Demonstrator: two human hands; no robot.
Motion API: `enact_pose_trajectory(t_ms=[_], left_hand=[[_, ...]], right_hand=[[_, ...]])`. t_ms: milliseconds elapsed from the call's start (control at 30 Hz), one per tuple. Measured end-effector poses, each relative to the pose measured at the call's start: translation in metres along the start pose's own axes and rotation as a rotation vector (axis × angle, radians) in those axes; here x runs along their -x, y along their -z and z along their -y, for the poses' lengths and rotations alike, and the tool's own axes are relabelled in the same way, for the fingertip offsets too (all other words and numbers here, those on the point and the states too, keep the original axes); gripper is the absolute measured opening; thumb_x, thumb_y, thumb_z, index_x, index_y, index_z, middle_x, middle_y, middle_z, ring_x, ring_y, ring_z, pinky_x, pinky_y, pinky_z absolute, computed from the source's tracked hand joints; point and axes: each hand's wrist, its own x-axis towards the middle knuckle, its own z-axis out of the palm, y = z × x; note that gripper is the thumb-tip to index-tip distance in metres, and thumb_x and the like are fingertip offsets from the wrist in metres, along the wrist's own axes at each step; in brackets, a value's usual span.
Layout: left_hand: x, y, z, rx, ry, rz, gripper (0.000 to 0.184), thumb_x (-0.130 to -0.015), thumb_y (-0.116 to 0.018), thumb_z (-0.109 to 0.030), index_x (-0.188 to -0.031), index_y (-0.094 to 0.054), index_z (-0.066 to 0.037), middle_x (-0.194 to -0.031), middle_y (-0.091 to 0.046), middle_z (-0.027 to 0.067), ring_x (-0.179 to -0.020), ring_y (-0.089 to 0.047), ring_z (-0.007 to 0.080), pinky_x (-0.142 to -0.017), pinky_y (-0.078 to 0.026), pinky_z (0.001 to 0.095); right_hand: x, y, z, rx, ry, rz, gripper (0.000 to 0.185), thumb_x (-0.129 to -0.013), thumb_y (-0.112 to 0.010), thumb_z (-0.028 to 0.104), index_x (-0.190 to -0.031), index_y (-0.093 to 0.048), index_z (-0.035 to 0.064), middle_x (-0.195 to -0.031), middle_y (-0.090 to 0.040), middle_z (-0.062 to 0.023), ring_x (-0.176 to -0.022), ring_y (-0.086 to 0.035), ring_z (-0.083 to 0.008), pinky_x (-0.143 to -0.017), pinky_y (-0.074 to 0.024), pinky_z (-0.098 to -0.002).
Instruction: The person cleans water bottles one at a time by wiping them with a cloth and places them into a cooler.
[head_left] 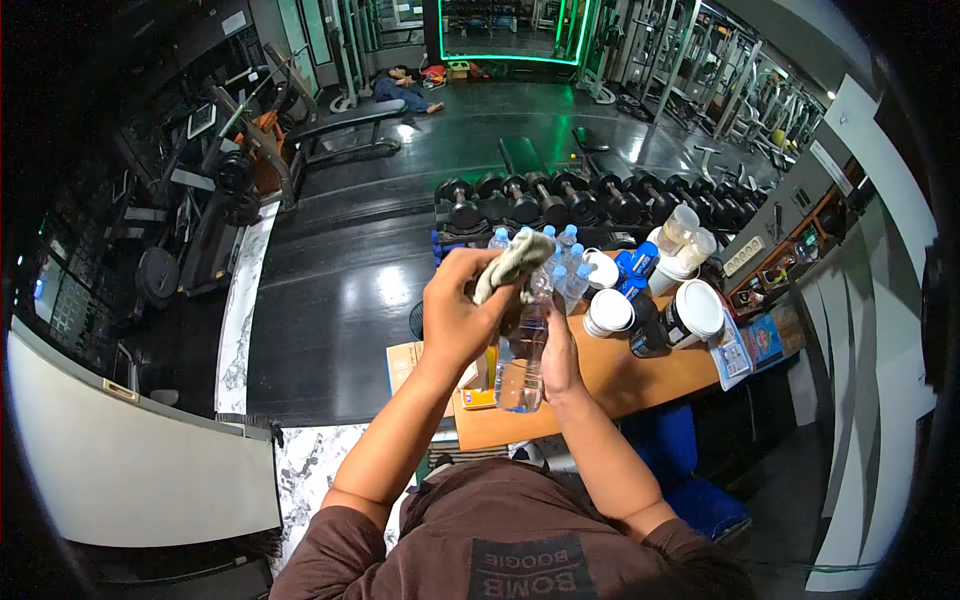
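Observation:
My left hand is closed on a pale, crumpled cloth, which it holds at the top of a clear plastic bottle. The bottle is upright or slightly tilted, with liquid in its lower part. Around the bottle's right side wraps my right hand. The cloth and my left fingers hide the bottle's top. Just behind my hands, several clear bottles with blue caps stand on the wooden desk.
White-lidded tubs and blue packages stand on the desk's right side. A cardboard box is at its left. Beyond is a dumbbell rack. A person lies on the far floor. A blue chair is at lower right.

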Motion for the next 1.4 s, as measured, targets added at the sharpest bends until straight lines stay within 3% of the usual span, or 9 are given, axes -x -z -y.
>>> enact_pose_trajectory(t_ms=[200, 267, 433, 667, 767, 900, 1133, 1367, 1400], left_hand=[[0.011, -0.004, 0.011, -0.071, -0.071, 0.107, 0.040, -0.072, -0.081, -0.001, -0.111, -0.073, -0.006, -0.096, -0.068, 0.0143, -0.089, -0.067, 0.0347, -0.081, -0.054, 0.0412], [0.030, -0.001, 0.001, -0.069, -0.007, 0.140, 0.039, -0.072, -0.082, 0.000, -0.109, -0.073, -0.005, -0.093, -0.067, 0.0135, -0.086, -0.067, 0.0322, -0.077, -0.053, 0.0390], [0.068, 0.014, -0.012, -0.006, 0.138, 0.311, 0.039, -0.072, -0.084, -0.002, -0.110, -0.076, -0.004, -0.091, -0.068, 0.0114, -0.081, -0.067, 0.0246, -0.072, -0.054, 0.0347], [0.034, 0.012, -0.008, 0.010, 0.090, 0.111, 0.032, -0.079, -0.085, -0.006, -0.109, -0.074, -0.002, -0.095, -0.069, 0.0101, -0.085, -0.067, 0.0202, -0.079, -0.053, 0.0315], [0.019, -0.003, 0.002, -0.027, 0.009, 0.037, 0.035, -0.076, -0.083, -0.004, -0.109, -0.074, -0.003, -0.097, -0.068, 0.0121, -0.086, -0.067, 0.0258, -0.079, -0.053, 0.0339], [0.036, -0.004, 0.006, -0.096, 0.032, 0.131, 0.038, -0.071, -0.083, -0.003, -0.108, -0.074, -0.004, -0.093, -0.066, 0.0127, -0.084, -0.065, 0.0282, -0.075, -0.052, 0.0357], [0.087, 0.023, -0.008, 0.001, 0.167, 0.314, 0.035, -0.074, -0.085, -0.003, -0.109, -0.076, -0.002, -0.094, -0.068, 0.0094, -0.085, -0.068, 0.0199, -0.074, -0.053, 0.0302], [0.048, 0.009, -0.001, -0.002, 0.117, 0.028, 0.023, -0.080, -0.082, -0.006, -0.101, -0.074, 0.000, -0.090, -0.066, 0.0075, -0.085, -0.064, 0.0148, -0.077, -0.050, 0.0291], [0.041, 0.004, 0.006, -0.021, 0.109, 0.027, 0.025, -0.079, -0.082, -0.006, -0.102, -0.074, -0.001, -0.089, -0.066, 0.0096, -0.081, -0.064, 0.0198, -0.074, -0.051, 0.0318]], right_hand=[[0.001, -0.001, 0.005, -0.001, 0.024, 0.009, 0.045, -0.113, -0.038, 0.034, -0.148, -0.045, 0.0079, -0.130, -0.060, -0.0063, -0.117, -0.063, -0.0167, -0.098, -0.0535, -0.0330], [-0.004, 0.011, -0.002, 0.001, 0.038, -0.013, 0.043, -0.112, -0.041, 0.037, -0.144, -0.048, 0.0103, -0.126, -0.061, -0.0052, -0.112, -0.065, -0.0180, -0.094, -0.0552, -0.0321], [-0.005, 0.006, 0.013, -0.045, 0.098, -0.097, 0.039, -0.110, -0.044, 0.038, -0.138, -0.050, 0.0111, -0.127, -0.059, -0.0054, -0.121, -0.059, -0.0183, -0.107, -0.0467, -0.0372], [-0.002, 0.006, 0.004, -0.041, -0.015, -0.055, 0.045, -0.111, -0.044, 0.042, -0.143, -0.047, 0.0101, -0.129, -0.057, -0.0068, -0.119, -0.060, -0.0186, -0.101, -0.0518, -0.0368], [-0.005, 0.012, -0.009, -0.001, 0.014, -0.015, 0.046, -0.113, -0.038, 0.037, -0.149, -0.044, 0.0094, -0.136, -0.056, -0.0075, -0.122, -0.060, -0.0186, -0.101, -0.0519, -0.0358], [-0.003, 0.012, -0.008, 0.017, -0.009, -0.051, 0.043, -0.114, -0.032, 0.036, -0.147, -0.047, 0.0117, -0.132, -0.058, -0.0056, -0.121, -0.059, -0.0174, -0.105, -0.0487, -0.0355], [0.000, 0.001, 0.014, -0.076, -0.014, -0.080, 0.040, -0.109, -0.045, 0.043, -0.134, -0.049, 0.0114, -0.121, -0.058, -0.0077, -0.113, -0.063, -0.0210, -0.098, -0.0540, -0.0377], [-0.002, 0.004, -0.008, 0.010, -0.022, -0.068, 0.041, -0.111, -0.041, 0.041, -0.142, -0.049, 0.0140, -0.126, -0.060, -0.0061, -0.111, -0.064, -0.0167, -0.093, -0.0547, -0.0327], [-0.003, 0.005, -0.011, 0.012, -0.026, -0.065, 0.041, -0.111, -0.041, 0.041, -0.142, -0.049, 0.0140, -0.126, -0.060, -0.0061, -0.111, -0.064, -0.0167, -0.093, -0.0547, -0.0327]])
